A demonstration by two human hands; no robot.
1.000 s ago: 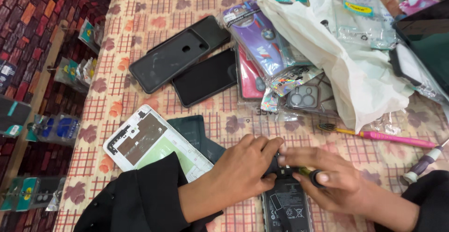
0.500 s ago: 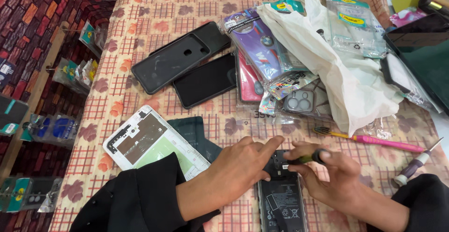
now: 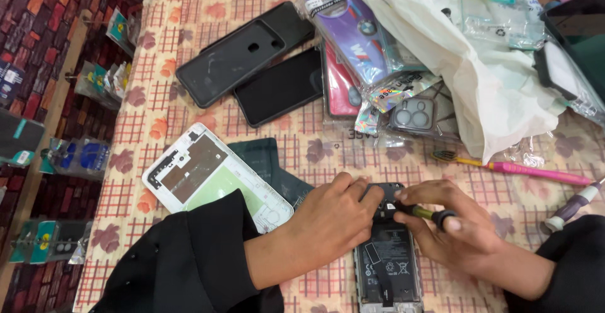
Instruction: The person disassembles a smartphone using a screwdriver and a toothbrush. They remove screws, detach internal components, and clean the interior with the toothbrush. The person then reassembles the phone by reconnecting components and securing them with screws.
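An opened phone with its back removed lies face down at the near edge of the patterned tablecloth, battery showing. My left hand rests on its upper left corner and steadies it. My right hand grips a small yellow-and-black screwdriver, its tip on the dark top section of the phone. A white phone frame and a dark back panel lie just left of my left arm.
A black phone case and a black phone lie further back. Packaged cases and a white plastic bag are piled at the back right. A pink toothbrush and a purple-handled screwdriver lie to the right.
Both hands stay on the opened phone; the view has shifted slightly, and my right hand has turned the screwdriver a little at the phone's top.
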